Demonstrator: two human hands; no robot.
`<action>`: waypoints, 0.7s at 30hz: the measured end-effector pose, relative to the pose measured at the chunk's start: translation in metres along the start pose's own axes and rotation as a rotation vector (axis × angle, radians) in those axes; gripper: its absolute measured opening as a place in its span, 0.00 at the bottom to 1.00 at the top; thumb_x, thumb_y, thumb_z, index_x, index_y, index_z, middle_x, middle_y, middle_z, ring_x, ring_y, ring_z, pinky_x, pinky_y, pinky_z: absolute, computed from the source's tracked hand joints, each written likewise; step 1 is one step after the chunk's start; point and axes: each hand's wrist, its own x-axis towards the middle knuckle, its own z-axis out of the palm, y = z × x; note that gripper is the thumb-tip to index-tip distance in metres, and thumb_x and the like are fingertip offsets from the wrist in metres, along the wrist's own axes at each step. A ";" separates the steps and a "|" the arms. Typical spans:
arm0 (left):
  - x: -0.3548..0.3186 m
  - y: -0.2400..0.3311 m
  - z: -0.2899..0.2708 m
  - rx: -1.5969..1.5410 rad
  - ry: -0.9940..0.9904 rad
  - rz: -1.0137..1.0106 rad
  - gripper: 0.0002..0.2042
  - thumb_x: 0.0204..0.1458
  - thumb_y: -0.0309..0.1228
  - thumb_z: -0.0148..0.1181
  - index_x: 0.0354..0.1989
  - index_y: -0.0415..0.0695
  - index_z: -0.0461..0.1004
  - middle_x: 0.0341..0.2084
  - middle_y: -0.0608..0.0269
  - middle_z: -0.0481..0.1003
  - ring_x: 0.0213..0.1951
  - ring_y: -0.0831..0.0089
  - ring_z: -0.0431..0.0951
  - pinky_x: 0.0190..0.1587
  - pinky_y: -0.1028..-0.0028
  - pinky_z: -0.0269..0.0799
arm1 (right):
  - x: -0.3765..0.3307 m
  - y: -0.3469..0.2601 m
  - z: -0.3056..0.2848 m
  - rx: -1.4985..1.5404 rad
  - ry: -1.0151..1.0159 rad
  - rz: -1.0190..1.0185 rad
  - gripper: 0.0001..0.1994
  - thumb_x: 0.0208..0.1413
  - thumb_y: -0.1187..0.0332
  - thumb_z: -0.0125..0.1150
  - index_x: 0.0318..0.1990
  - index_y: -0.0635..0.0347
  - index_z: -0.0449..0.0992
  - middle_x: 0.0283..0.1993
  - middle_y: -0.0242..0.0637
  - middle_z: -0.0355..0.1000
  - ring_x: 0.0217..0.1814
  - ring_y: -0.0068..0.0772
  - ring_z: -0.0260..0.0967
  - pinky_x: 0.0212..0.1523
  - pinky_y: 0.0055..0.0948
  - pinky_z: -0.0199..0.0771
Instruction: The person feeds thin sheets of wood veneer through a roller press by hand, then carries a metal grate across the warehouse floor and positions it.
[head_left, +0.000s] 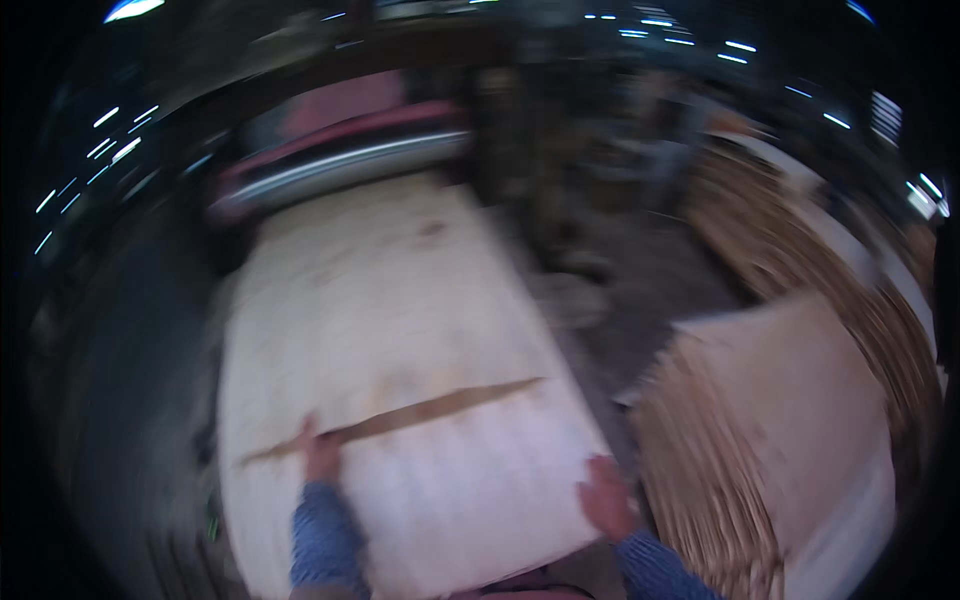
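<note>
Resting both bare hands on the pale sheet layer, which lies flat, running from the person's body out toward the red-framed roller. Left hand sits at the near lip of a long brown gap; grip unclosed, fingers stretched forward. Blur hides the tips, so can't tell whether any hook the edge. Right hand is at the layer's right margin, near end; grip wide, palm-down as far as the blur lets me judge, nothing clasped.

Why so: my read is that one hand by the gap and one at the side margin give control of position and squareness, and a flat palm suits thin, wide stock better than a pinch. Stacks within reach on the right probably save steps.

Counts: two hands, two blue sleeves, one roller in clear sight, one gap. Two stacks: a nearer stack and a longer far stack behind it. Sheets per stack: too many and too smeared to count. Can't tell either whether the gap parts two pieces or is a split in one.
</note>
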 end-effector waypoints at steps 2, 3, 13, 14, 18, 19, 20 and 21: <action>0.030 -0.043 -0.002 -0.519 -0.085 -0.145 0.35 0.54 0.31 0.60 0.69 0.38 0.49 0.52 0.49 0.70 0.51 0.64 0.72 0.58 0.64 0.67 | 0.004 -0.011 -0.007 -0.014 -0.148 0.071 0.27 0.56 0.61 0.58 0.59 0.70 0.66 0.63 0.58 0.63 0.67 0.56 0.58 0.66 0.47 0.58; 0.042 -0.130 -0.018 -0.649 -0.069 0.215 0.34 0.56 0.32 0.59 0.69 0.40 0.49 0.52 0.52 0.70 0.52 0.66 0.71 0.58 0.62 0.68 | 0.016 -0.026 -0.005 0.028 -0.135 0.002 0.26 0.55 0.59 0.59 0.57 0.69 0.67 0.61 0.57 0.64 0.64 0.55 0.62 0.63 0.43 0.63; -0.149 0.013 -0.098 -1.281 -0.113 -0.945 0.28 0.61 0.47 0.52 0.66 0.47 0.59 0.61 0.53 0.66 0.63 0.55 0.64 0.57 0.53 0.69 | 0.059 -0.001 -0.022 0.328 -0.417 0.186 0.19 0.53 0.57 0.63 0.46 0.61 0.74 0.41 0.42 0.73 0.41 0.39 0.71 0.46 0.34 0.71; -0.185 0.023 -0.108 -1.373 -0.167 -0.875 0.28 0.60 0.48 0.53 0.65 0.47 0.60 0.61 0.53 0.66 0.63 0.55 0.64 0.57 0.53 0.69 | 0.062 0.003 -0.022 0.435 -0.426 0.183 0.19 0.53 0.56 0.63 0.45 0.62 0.74 0.40 0.39 0.74 0.40 0.35 0.71 0.45 0.32 0.70; -0.315 0.084 -0.139 -1.629 -0.352 -0.729 0.32 0.56 0.52 0.57 0.61 0.39 0.65 0.53 0.55 0.73 0.53 0.62 0.73 0.55 0.58 0.72 | 0.095 -0.060 -0.047 1.226 -0.787 0.168 0.18 0.56 0.62 0.61 0.48 0.69 0.74 0.42 0.29 0.74 0.43 0.20 0.68 0.43 0.23 0.69; -0.348 0.053 -0.134 -1.660 -0.525 -0.724 0.32 0.55 0.52 0.58 0.60 0.37 0.66 0.50 0.56 0.74 0.50 0.63 0.74 0.54 0.60 0.72 | 0.104 -0.081 -0.061 1.075 -0.807 0.066 0.18 0.57 0.64 0.60 0.50 0.68 0.73 0.43 0.30 0.74 0.45 0.20 0.68 0.45 0.23 0.69; -0.370 0.039 -0.132 -1.685 -0.697 -0.711 0.33 0.55 0.51 0.60 0.59 0.35 0.67 0.48 0.56 0.76 0.47 0.65 0.76 0.53 0.62 0.73 | 0.114 -0.094 -0.073 1.080 -0.820 0.015 0.19 0.57 0.65 0.60 0.52 0.68 0.73 0.44 0.31 0.74 0.46 0.20 0.68 0.47 0.24 0.69; -0.374 0.044 -0.130 -1.765 -0.568 -0.703 0.32 0.55 0.51 0.60 0.58 0.35 0.67 0.48 0.56 0.76 0.47 0.66 0.76 0.53 0.63 0.73 | 0.124 -0.106 -0.086 1.082 -0.832 -0.034 0.19 0.57 0.65 0.60 0.53 0.68 0.72 0.45 0.32 0.74 0.48 0.20 0.68 0.48 0.24 0.70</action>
